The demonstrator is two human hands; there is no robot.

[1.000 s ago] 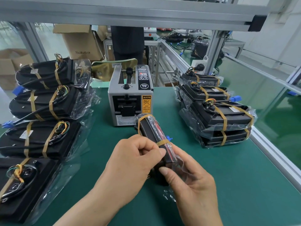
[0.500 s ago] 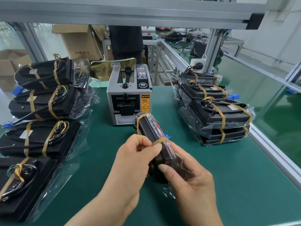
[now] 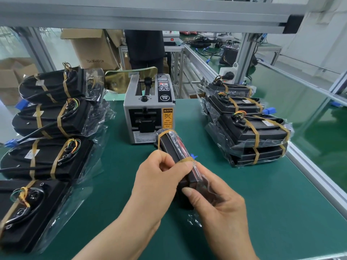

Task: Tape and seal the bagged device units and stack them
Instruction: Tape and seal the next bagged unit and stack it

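At six o'clock, closest in, the right hand (image 3: 221,209) grips the near end of a bagged device unit (image 3: 173,149). Its thumb lies across the black edge, and its other fingers are hidden behind the loose plastic, so I cannot tell how they lie. The unit stands on its narrow edge on the green desk (image 3: 253,199), running away toward twelve o'clock. I judge it is held that way so that tape can pass round both flat faces.

Just to its left, the left hand (image 3: 159,177) has its fingers (image 3: 166,159) curled and pinches a brown tape band (image 3: 185,160) at the unit's upper edge. It seems to be pressing the strip down over the gathered bag. A second band (image 3: 165,131) already wraps the far end.

From eight to ten o'clock a row of bagged units (image 3: 47,162) lies flat with the bag tails loose toward the middle. They look like the supply waiting to be sealed.

At twelve o'clock, just beyond the held unit, the tape dispenser (image 3: 148,117) faces its outlet toward the person, probably so strips can be drawn with a short reach.

At two o'clock a stack of taped units (image 3: 251,132) sits near the desk's right rail, bags bound tight. That is likely where this one goes.

Farther off at eleven o'clock stands a cardboard box (image 3: 93,49).
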